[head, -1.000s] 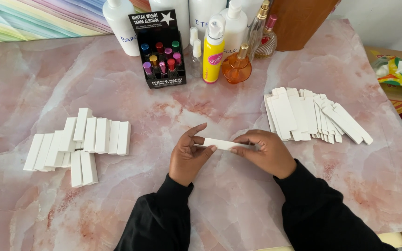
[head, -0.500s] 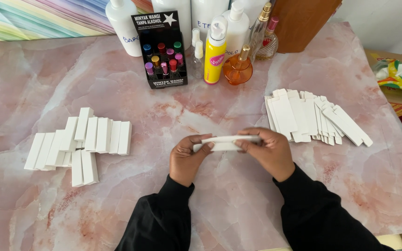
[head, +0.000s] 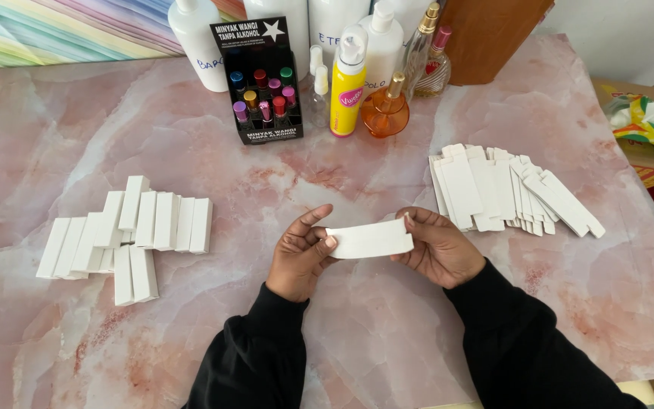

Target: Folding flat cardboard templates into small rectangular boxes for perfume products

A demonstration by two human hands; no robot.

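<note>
A flat white carton blank [head: 370, 238] sits at frame centre, held at its ends between the left hand [head: 302, 254] and right hand [head: 439, 246]. At mid-left lies a cluster of folded slim white boxes [head: 126, 235]. At mid-right, a fanned stack of flat white carton blanks [head: 505, 189]. At upper centre stands a black display carton [head: 260, 83] with white lettering, holding small coloured-cap vials. Right of it stands a yellow bottle with a pink label [head: 348, 87]. At the right edge, a brown cardboard box [head: 645, 155].

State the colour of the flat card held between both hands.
Plain white card, clearest in the head view.
</note>
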